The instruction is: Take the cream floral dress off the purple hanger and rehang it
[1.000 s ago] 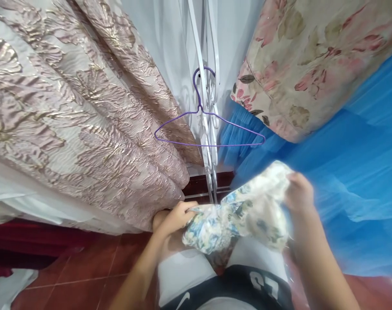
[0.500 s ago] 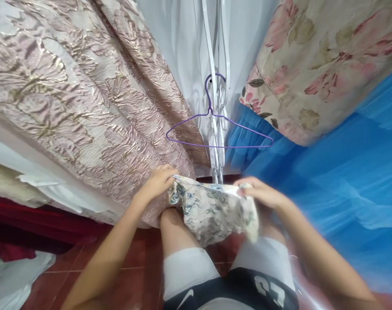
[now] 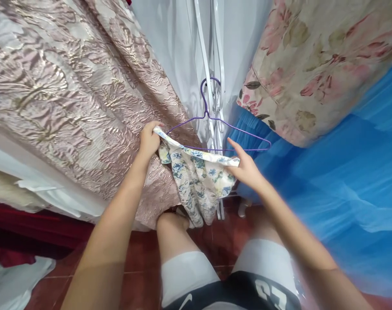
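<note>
A small white garment (image 3: 196,176) with a blue and yellow floral print hangs stretched between my hands by its top edge; its exact kind is unclear. My left hand (image 3: 150,140) is closed on the edge's left end, close to the left corner of a purple hanger (image 3: 233,123). At the right end, my right hand (image 3: 244,167) pinches the edge between fingers and thumb, with one finger pointing up. The hanger hangs by its hook among white metal rods (image 3: 204,51). Part of its bottom bar lies behind the garment's top edge.
Pink and gold brocade fabric (image 3: 95,107) hangs on the left. To the right are a floral cloth (image 3: 315,73) and blue tulle (image 3: 331,181). Dark red fabric (image 3: 37,228) and white fabric (image 3: 18,280) sit at lower left, above a red tiled floor (image 3: 141,280).
Both hands have risen toward the hanger with the garment. Its top edge is now drawn out straighter, slanting down to the right, and the cloth hangs longer below it.
</note>
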A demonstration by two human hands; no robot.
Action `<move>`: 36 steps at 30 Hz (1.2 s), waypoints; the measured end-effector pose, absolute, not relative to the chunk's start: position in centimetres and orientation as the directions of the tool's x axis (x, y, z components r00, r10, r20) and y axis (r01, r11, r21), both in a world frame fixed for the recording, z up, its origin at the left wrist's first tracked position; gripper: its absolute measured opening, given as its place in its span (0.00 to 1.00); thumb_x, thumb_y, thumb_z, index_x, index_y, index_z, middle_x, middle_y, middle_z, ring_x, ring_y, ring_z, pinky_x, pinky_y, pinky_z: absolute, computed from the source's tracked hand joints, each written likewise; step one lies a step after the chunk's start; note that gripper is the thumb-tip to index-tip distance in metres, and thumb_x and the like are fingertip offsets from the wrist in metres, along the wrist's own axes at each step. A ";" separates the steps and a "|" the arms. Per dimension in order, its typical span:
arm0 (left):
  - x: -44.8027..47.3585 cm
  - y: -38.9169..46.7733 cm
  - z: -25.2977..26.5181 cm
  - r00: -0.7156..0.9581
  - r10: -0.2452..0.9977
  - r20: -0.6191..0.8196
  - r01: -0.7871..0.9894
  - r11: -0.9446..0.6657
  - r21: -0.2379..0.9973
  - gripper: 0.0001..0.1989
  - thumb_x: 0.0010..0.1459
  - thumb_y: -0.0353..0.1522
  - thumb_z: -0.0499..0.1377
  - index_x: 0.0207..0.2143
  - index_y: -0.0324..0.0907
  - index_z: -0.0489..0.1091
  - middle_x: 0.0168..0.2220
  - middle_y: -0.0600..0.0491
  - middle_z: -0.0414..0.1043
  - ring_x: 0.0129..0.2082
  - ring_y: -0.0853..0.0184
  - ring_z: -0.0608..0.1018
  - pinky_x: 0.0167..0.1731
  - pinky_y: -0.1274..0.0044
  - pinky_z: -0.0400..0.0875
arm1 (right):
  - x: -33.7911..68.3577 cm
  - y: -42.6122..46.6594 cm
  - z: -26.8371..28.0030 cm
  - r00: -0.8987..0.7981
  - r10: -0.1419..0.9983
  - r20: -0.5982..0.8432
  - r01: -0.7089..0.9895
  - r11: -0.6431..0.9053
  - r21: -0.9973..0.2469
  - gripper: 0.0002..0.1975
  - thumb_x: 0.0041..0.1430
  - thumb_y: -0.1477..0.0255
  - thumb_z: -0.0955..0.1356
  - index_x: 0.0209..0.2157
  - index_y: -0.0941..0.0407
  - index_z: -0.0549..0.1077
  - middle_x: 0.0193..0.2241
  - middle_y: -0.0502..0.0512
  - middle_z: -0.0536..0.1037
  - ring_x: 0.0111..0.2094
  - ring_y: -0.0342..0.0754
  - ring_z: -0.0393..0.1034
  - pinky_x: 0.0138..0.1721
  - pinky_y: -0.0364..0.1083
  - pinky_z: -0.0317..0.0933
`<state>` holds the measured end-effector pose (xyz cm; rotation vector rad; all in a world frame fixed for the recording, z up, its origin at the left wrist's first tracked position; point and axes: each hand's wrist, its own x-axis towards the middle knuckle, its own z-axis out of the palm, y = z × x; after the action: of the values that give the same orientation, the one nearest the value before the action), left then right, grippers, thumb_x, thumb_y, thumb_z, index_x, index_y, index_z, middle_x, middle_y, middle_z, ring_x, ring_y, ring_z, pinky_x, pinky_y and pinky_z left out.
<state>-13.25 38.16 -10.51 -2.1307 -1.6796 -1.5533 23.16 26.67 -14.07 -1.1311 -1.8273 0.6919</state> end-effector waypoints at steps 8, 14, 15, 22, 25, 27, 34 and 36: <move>-11.2 38.8 -12.6 0.032 0.715 0.698 0.701 -0.514 0.494 0.15 0.61 0.29 0.54 0.43 0.43 0.80 0.49 0.48 0.78 0.54 0.59 0.75 0.60 0.68 0.65 | 23.9 26.3 -16.3 -0.240 0.912 0.333 0.499 0.410 -0.764 0.26 0.57 0.77 0.66 0.58 0.54 0.76 0.55 0.58 0.80 0.54 0.61 0.76 0.54 0.57 0.68; -12.6 39.3 -14.0 -0.142 0.770 0.622 0.672 -0.386 0.632 0.16 0.62 0.31 0.54 0.45 0.42 0.80 0.45 0.49 0.81 0.47 0.61 0.78 0.53 0.70 0.70 | 24.5 26.7 -15.8 -0.273 0.906 0.323 0.465 0.418 -0.781 0.20 0.58 0.76 0.67 0.51 0.51 0.79 0.47 0.52 0.84 0.47 0.58 0.79 0.48 0.52 0.69; -12.7 39.4 -13.9 -0.147 0.768 0.623 0.659 -0.393 0.641 0.17 0.62 0.31 0.53 0.46 0.42 0.80 0.46 0.49 0.81 0.46 0.61 0.79 0.52 0.71 0.71 | 24.4 26.8 -15.7 -0.275 0.906 0.322 0.457 0.418 -0.785 0.20 0.58 0.76 0.67 0.51 0.51 0.80 0.47 0.52 0.84 0.46 0.58 0.79 0.47 0.51 0.69; -13.6 40.9 -12.7 -0.293 0.788 0.542 0.662 -0.242 0.709 0.15 0.59 0.26 0.54 0.40 0.38 0.81 0.41 0.47 0.82 0.42 0.59 0.80 0.47 0.70 0.73 | 24.0 26.1 -15.2 -0.261 0.908 0.328 0.435 0.414 -0.800 0.19 0.57 0.77 0.66 0.49 0.56 0.80 0.41 0.54 0.85 0.37 0.53 0.78 0.39 0.47 0.66; -12.7 40.3 -12.1 -0.230 0.767 0.598 0.630 -0.352 0.693 0.16 0.61 0.27 0.53 0.43 0.40 0.80 0.42 0.49 0.81 0.43 0.61 0.80 0.49 0.71 0.73 | 23.8 25.7 -15.2 -0.276 0.901 0.335 0.409 0.426 -0.807 0.19 0.57 0.78 0.66 0.48 0.56 0.80 0.42 0.53 0.85 0.39 0.53 0.78 0.41 0.47 0.66; -11.2 39.0 -11.4 -0.160 0.748 0.644 0.596 -0.447 0.667 0.17 0.63 0.29 0.53 0.47 0.42 0.79 0.42 0.51 0.81 0.42 0.62 0.80 0.48 0.72 0.74 | 23.8 25.7 -15.3 -0.286 0.897 0.338 0.396 0.432 -0.810 0.19 0.58 0.77 0.66 0.49 0.55 0.80 0.44 0.54 0.85 0.42 0.54 0.79 0.44 0.48 0.66; -6.5 33.4 -9.5 -0.013 0.660 0.751 0.697 -0.533 0.480 0.14 0.64 0.27 0.53 0.46 0.44 0.76 0.46 0.51 0.77 0.49 0.62 0.77 0.50 0.72 0.73 | 24.0 25.8 -15.4 -0.290 0.892 0.347 0.370 0.439 -0.819 0.20 0.58 0.78 0.64 0.48 0.53 0.81 0.47 0.53 0.84 0.49 0.55 0.79 0.53 0.52 0.67; -6.5 33.0 -9.6 -0.091 0.644 0.759 0.715 -0.489 0.500 0.08 0.62 0.28 0.56 0.40 0.43 0.74 0.40 0.51 0.76 0.43 0.63 0.77 0.42 0.75 0.74 | 24.1 25.2 -15.7 -0.269 0.881 0.390 0.361 0.468 -0.807 0.22 0.59 0.77 0.64 0.51 0.53 0.80 0.50 0.53 0.83 0.52 0.56 0.77 0.55 0.53 0.67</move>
<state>-6.51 33.03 -9.60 -2.0724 -1.5530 -1.6602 24.10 25.20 -15.66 -1.0470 -1.8386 0.7447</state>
